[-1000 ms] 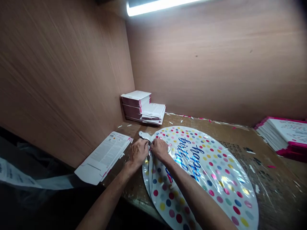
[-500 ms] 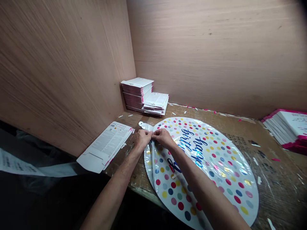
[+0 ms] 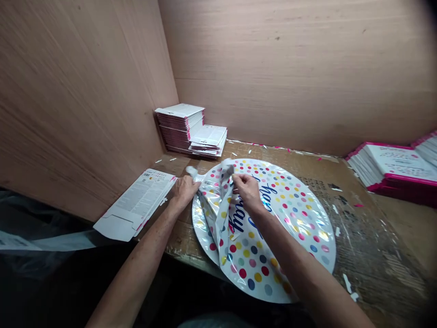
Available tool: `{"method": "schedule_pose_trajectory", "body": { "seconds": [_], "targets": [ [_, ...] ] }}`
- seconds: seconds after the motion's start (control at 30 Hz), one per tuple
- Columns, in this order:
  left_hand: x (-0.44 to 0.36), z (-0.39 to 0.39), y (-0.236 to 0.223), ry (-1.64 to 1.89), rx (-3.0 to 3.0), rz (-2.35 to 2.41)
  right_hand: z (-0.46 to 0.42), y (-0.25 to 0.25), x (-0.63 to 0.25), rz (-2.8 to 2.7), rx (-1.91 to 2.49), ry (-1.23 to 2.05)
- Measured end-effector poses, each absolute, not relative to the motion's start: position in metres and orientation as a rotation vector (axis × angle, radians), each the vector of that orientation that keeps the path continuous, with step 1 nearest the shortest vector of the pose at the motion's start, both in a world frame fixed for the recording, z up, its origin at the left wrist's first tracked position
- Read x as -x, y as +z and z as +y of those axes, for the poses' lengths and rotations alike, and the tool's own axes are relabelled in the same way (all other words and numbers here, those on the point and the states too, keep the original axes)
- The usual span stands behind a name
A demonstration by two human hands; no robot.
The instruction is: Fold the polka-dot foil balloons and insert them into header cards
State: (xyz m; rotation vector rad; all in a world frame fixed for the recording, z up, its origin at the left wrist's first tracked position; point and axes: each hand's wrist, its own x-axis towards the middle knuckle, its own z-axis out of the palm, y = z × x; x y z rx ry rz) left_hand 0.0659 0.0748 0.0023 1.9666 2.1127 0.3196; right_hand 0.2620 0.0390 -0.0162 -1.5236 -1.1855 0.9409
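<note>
A flat foil balloon (image 3: 293,214) with coloured dots and blue "happy birthday" lettering lies on the brown work table (image 3: 375,228), on top of at least one more like it. My left hand (image 3: 182,191) is closed on the balloon's white neck tab at its left edge. My right hand (image 3: 247,191) pinches the top balloon's left edge and has lifted and folded it over to the right, so the foil stands up crumpled between my hands.
A flat white printed carton (image 3: 136,205) lies at the table's left edge. Two stacks of pink-edged cards (image 3: 191,130) stand in the back left corner; more stacks (image 3: 392,166) at the right. Wooden walls close the left and back.
My right hand has pulled the top balloon's left edge up and to the right, folding it over. My left hand stayed at the neck tab. The camera turned slightly rightward.
</note>
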Motion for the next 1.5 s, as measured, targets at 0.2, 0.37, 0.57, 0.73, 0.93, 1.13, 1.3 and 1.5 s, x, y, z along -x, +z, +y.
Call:
{"method": "schedule_pose_trajectory", "body": {
  "seconds": [0.2, 0.37, 0.57, 0.73, 0.93, 1.13, 1.3, 1.5],
  "targets": [
    [-0.124, 0.034, 0.038, 0.181, -2.577, 1.581, 0.004, 0.006, -0.31, -0.869, 1.34, 1.085],
    [-0.098, -0.037, 0.045, -0.508, -2.422, 0.939, -0.024, 0.006, -0.357, -0.816, 1.633, 1.062],
    [-0.105, -0.07, 0.063, -0.471, -2.292, 0.575, -0.067, -0.008, -0.428, -0.826, 1.976, 0.978],
    [-0.206, -0.046, 0.003, 0.198, -2.747, 1.038, -0.09, 0.003, -0.439, -1.084, 2.23, 0.661],
    [-0.212, -0.065, -0.037, 0.369, -2.76, 1.261, -0.09, -0.014, -0.415, -1.945, 1.935, -0.246],
    [-0.146, -0.12, -0.024, 0.559, -2.421, 1.528, -0.075, -0.059, -0.437, -2.133, 1.818, -0.057],
    [-0.155, -0.116, 0.025, 0.425, -1.58, 1.148, -0.113, -0.027, -0.419, -1.898, 1.623, 0.119],
    [-0.16, -0.086, 0.083, 0.425, -1.238, 0.934, -0.173, -0.02, -0.376, -1.884, 1.281, -0.167]
  ]
}}
